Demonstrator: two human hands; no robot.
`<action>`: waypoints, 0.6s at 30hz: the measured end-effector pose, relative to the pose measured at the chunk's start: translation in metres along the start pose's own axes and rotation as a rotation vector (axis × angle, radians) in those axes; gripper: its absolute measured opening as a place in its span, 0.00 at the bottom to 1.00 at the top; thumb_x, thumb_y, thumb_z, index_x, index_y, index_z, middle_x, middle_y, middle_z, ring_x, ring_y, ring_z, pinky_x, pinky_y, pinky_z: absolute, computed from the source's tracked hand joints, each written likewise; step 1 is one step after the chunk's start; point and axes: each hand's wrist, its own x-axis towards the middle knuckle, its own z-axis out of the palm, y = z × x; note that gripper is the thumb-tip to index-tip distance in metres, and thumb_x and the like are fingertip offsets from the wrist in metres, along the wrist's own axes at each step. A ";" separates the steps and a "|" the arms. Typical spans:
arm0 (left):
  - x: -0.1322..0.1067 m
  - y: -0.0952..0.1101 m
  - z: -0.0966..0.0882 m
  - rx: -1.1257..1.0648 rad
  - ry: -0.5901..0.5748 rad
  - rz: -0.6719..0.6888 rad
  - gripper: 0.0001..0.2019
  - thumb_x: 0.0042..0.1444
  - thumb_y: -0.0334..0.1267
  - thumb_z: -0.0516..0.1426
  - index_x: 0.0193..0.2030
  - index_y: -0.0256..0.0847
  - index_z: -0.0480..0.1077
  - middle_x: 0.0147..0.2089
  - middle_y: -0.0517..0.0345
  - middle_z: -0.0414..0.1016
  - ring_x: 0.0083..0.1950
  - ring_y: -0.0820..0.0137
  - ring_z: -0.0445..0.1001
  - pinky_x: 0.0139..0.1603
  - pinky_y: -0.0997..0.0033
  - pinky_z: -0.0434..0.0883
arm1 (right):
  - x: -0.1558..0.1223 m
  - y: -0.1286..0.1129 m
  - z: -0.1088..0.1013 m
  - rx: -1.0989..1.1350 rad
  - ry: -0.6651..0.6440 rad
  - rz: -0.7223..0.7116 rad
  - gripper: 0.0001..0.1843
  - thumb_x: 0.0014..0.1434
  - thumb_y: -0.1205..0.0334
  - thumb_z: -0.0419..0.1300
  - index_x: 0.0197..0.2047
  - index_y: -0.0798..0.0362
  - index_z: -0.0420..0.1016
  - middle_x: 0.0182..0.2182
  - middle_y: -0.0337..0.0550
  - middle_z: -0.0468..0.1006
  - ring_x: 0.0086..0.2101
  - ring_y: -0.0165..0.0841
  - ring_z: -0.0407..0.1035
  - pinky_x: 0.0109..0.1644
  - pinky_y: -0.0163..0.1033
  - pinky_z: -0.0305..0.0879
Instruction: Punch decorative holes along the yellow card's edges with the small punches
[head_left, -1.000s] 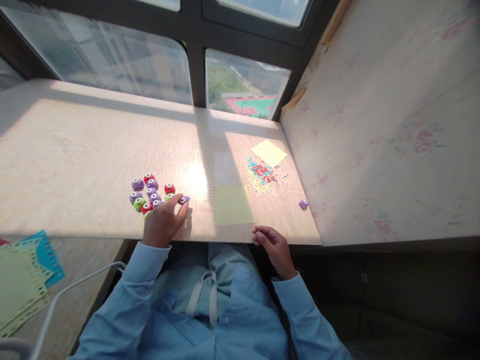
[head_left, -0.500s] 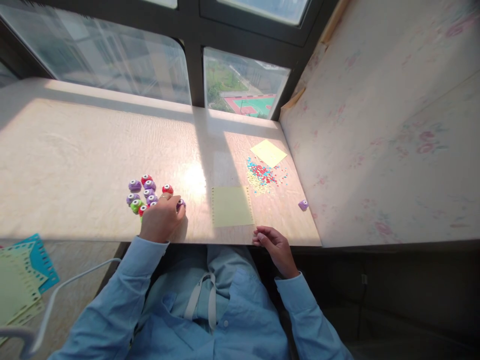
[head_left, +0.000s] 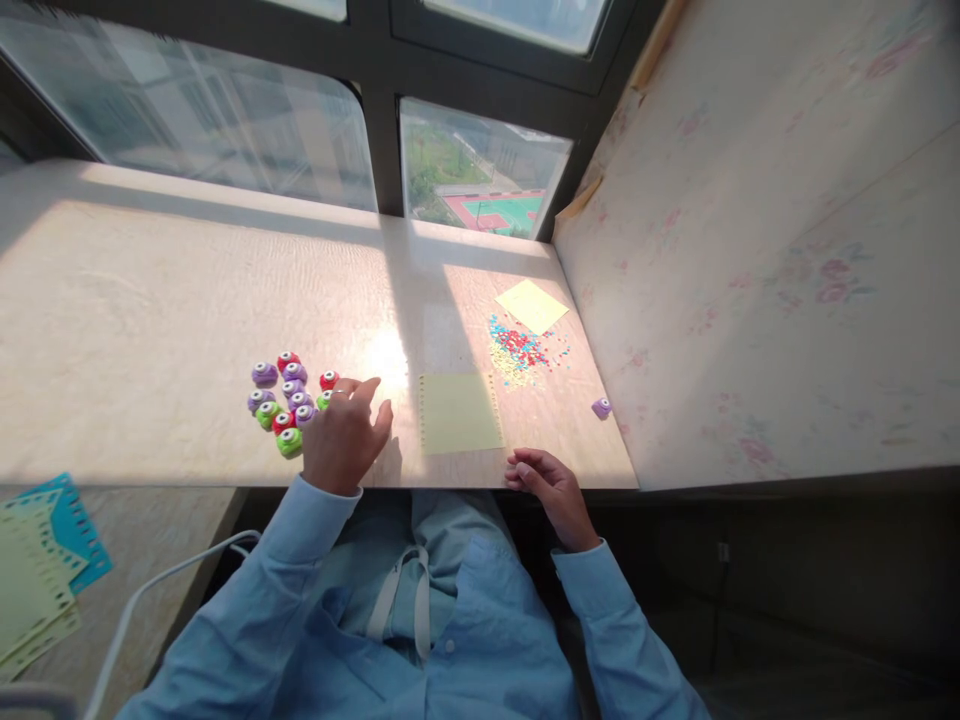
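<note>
My left hand [head_left: 346, 432] hovers over the table's front edge with its fingers stretched out and apart, beside a cluster of small purple, red and green punches [head_left: 289, 402]. Its fingertips touch the right side of that cluster. Nothing shows in the hand. A light green sheet with punched edges [head_left: 459, 413] lies just to its right. My right hand [head_left: 547, 485] rests at the table [head_left: 150, 300] edge below that sheet, fingers curled in, holding nothing that I can see.
A pile of coloured paper bits [head_left: 517, 352] and a yellow square sheet [head_left: 531, 306] lie further back right. One purple punch [head_left: 601, 407] sits by the floral wall [head_left: 750, 250]. Punched green and blue sheets [head_left: 37, 560] lie low at the left, near a white cable [head_left: 150, 590].
The purple punch that was at my left fingertips is out of sight now. My left hand has opened and shifted slightly right. My right hand has stayed put.
</note>
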 end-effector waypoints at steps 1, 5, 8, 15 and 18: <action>0.000 0.004 0.000 -0.013 0.000 0.011 0.23 0.66 0.44 0.48 0.60 0.38 0.72 0.57 0.42 0.75 0.47 0.52 0.78 0.36 0.61 0.72 | 0.000 -0.001 -0.002 -0.001 0.008 -0.002 0.22 0.49 0.46 0.74 0.42 0.51 0.81 0.39 0.43 0.83 0.36 0.36 0.79 0.44 0.45 0.80; 0.000 0.010 0.003 -0.072 -0.078 0.076 0.21 0.65 0.43 0.49 0.59 0.41 0.73 0.55 0.46 0.78 0.45 0.54 0.79 0.38 0.61 0.72 | -0.002 -0.005 -0.011 -0.010 0.054 -0.003 0.22 0.49 0.47 0.74 0.42 0.52 0.81 0.38 0.44 0.83 0.37 0.36 0.78 0.45 0.46 0.80; -0.001 0.005 0.008 -0.082 -0.177 0.022 0.19 0.64 0.43 0.51 0.56 0.40 0.75 0.46 0.49 0.82 0.44 0.54 0.80 0.39 0.61 0.72 | -0.005 -0.008 -0.020 -0.023 0.096 -0.002 0.22 0.49 0.47 0.74 0.42 0.53 0.81 0.38 0.45 0.83 0.37 0.36 0.78 0.44 0.46 0.79; -0.007 -0.022 0.016 -0.006 -0.118 -0.058 0.18 0.63 0.43 0.50 0.48 0.36 0.77 0.42 0.45 0.82 0.42 0.57 0.79 0.39 0.63 0.72 | 0.011 -0.015 -0.054 -0.132 0.268 -0.101 0.23 0.51 0.47 0.71 0.45 0.52 0.78 0.40 0.46 0.81 0.34 0.36 0.77 0.41 0.47 0.78; -0.007 -0.025 0.015 -0.024 -0.108 -0.069 0.16 0.63 0.42 0.51 0.47 0.38 0.77 0.41 0.46 0.82 0.42 0.57 0.79 0.39 0.62 0.72 | 0.033 -0.019 -0.079 -0.416 0.428 -0.225 0.22 0.56 0.49 0.64 0.50 0.53 0.75 0.39 0.47 0.80 0.32 0.36 0.75 0.37 0.46 0.75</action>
